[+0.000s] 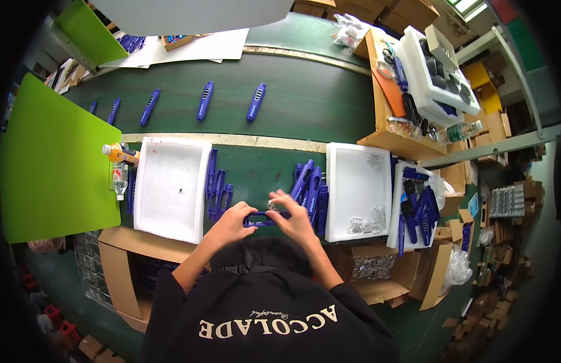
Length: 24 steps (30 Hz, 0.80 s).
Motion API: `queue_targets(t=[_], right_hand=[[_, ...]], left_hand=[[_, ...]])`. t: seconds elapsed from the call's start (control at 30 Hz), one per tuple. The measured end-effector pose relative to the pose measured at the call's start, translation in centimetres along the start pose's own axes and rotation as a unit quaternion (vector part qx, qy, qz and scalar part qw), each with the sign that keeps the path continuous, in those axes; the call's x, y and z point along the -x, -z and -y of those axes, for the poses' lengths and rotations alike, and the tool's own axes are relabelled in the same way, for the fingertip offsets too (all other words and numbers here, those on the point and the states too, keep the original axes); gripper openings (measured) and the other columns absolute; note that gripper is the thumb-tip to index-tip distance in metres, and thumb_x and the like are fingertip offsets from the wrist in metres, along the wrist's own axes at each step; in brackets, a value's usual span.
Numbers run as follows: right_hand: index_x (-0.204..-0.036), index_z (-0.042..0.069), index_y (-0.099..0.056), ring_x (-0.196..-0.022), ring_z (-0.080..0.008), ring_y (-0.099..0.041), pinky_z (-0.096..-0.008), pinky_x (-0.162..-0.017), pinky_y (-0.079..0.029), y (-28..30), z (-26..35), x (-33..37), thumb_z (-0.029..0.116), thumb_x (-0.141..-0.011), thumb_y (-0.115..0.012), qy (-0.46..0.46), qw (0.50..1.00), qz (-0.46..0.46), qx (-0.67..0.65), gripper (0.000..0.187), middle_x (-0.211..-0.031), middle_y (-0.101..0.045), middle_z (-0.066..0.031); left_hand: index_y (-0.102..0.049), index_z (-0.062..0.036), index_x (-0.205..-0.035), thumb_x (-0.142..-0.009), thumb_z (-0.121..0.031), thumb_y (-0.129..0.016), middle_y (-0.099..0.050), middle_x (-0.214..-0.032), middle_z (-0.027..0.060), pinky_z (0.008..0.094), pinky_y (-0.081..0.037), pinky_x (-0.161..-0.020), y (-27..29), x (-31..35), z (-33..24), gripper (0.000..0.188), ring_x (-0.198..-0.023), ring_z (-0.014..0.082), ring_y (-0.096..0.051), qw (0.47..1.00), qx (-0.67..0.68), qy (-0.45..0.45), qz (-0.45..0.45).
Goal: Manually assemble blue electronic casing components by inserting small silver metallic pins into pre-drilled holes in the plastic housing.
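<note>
Close to my body, my left hand (233,221) grips one end of a blue-purple plastic casing (260,222), which lies level with its frame-like opening showing. My right hand (294,221) is at the casing's other end, its thumb against it. A small shiny piece (271,206) shows at my right fingertips; its exact kind is too small to make out. Several similar blue casings (314,187) lie heaped just right of my hands. More blue casings (219,190) lie to the left, along a white foam tray (171,187).
A second white foam tray (360,181) holds clear, wire-like parts (368,222). Right of it, a white bin (407,242) contains blue and black parts. Beyond the ledge, finished-looking blue pieces (206,101) lie spaced along a green conveyor belt (317,100). Bottles (119,178) stand by the green panel (56,169).
</note>
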State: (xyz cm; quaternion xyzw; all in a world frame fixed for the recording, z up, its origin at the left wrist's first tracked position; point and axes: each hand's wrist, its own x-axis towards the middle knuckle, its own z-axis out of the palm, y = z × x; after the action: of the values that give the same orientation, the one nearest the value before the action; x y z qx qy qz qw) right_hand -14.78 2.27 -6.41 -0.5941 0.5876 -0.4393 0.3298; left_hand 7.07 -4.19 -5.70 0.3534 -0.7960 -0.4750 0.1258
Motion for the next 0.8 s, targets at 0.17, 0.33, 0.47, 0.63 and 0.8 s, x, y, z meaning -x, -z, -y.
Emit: queue_targets(t=[0.17, 0.33, 0.47, 0.63, 0.8], right_hand=[[-0.112, -0.003, -0.060, -0.088, -0.0168, -0.073, -0.0274, -0.075, -0.057, -2.8, 0.2, 1.4, 0.008, -0.090, -0.074, -0.135, 0.983, -0.007, -0.124, 0.029, -0.094, -0.074, -0.0139], [-0.110, -0.003, -0.058, -0.080, -0.0133, -0.072, -0.0242, -0.066, -0.056, -3.5, 1.9, 1.7, 0.007, -0.090, -0.074, -0.158, 0.978, -0.097, -0.095, 0.027, -0.088, -0.075, -0.0137], [-0.102, 0.000, -0.056, -0.083, -0.0116, -0.070, -0.0239, -0.072, -0.055, -3.1, 1.9, 1.9, 0.010, -0.095, -0.069, -0.194, 0.967, -0.109, -0.122, 0.018, -0.096, -0.073, -0.0107], [-0.089, 0.001, -0.054, -0.082, -0.0134, -0.069, -0.0252, -0.072, -0.056, -3.9, 2.0, 1.7, 0.012, -0.097, -0.068, -0.092, 0.944, -0.152, -0.280, 0.020, -0.110, -0.069, -0.0162], [-0.079, 0.002, -0.052, -0.069, -0.0078, -0.067, -0.0235, -0.057, -0.052, -2.0, 2.0, 1.6, 0.010, -0.090, -0.076, -0.152, 0.969, -0.164, -0.102, 0.028, -0.091, -0.071, -0.0135]], left_hand=[[-0.053, -0.0028, -0.135, -0.079, -0.011, -0.082, -0.067, -0.115, 0.0156, 0.0317, -0.054, -0.083, 1.9, -0.8, -1.9, 0.063, -0.099, 0.0121, -0.066, 0.978, 0.170, 0.107, -0.049], [-0.055, 0.0006, -0.133, -0.099, -0.024, -0.064, -0.067, -0.116, 0.0077, 0.0282, -0.055, -0.085, -4.6, 0.1, 0.0, 0.043, -0.103, 0.0153, -0.065, 0.856, 0.474, 0.203, -0.040], [-0.059, -0.0027, -0.128, -0.105, -0.026, -0.053, -0.066, -0.113, 0.0047, 0.0308, -0.053, -0.088, -5.4, -0.2, -1.7, 0.033, -0.107, 0.0138, -0.061, 0.837, 0.508, 0.186, -0.090], [-0.058, -0.0011, -0.121, -0.108, -0.025, -0.043, -0.067, -0.110, 0.0103, 0.0327, -0.050, -0.091, -3.6, -1.9, -0.7, 0.031, -0.096, 0.0176, -0.066, 0.826, 0.525, 0.142, -0.145], [-0.050, -0.0015, -0.123, -0.106, -0.029, -0.046, -0.063, -0.092, 0.0093, 0.0350, -0.057, -0.073, -3.1, -1.7, -1.3, 0.033, -0.076, 0.0172, -0.064, 0.736, 0.643, 0.184, -0.107]])
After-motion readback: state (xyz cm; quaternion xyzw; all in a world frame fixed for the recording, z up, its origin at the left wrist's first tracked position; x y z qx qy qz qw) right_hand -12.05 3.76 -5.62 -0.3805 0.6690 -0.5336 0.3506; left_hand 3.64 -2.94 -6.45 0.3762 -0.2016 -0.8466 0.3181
